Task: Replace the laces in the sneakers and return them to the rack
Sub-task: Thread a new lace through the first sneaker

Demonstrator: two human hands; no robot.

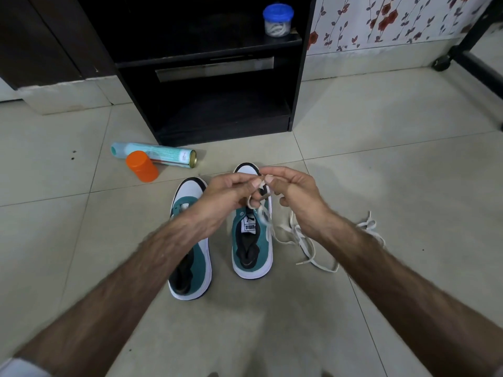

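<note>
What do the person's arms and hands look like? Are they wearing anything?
Both forearms are bare and hairy. The left hand and right hand wear no gloves, and no rings or watch show. A bit of pale sleeve peeks in at the bottom corner on the left arm.

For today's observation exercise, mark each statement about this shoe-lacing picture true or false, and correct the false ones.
1. Both hands, the left hand and the right hand, pinch a white lace. True.
2. The orange cap is on the spray can. False: it stands on the floor beside the can, which lies on its side.
3. Both sneakers sit in the rack. False: they stand on the floor in front of it.
4. A jar with a blue lid stands on the rack's shelf. True.
5. A loose lace lies right of the sneakers. True.
</note>
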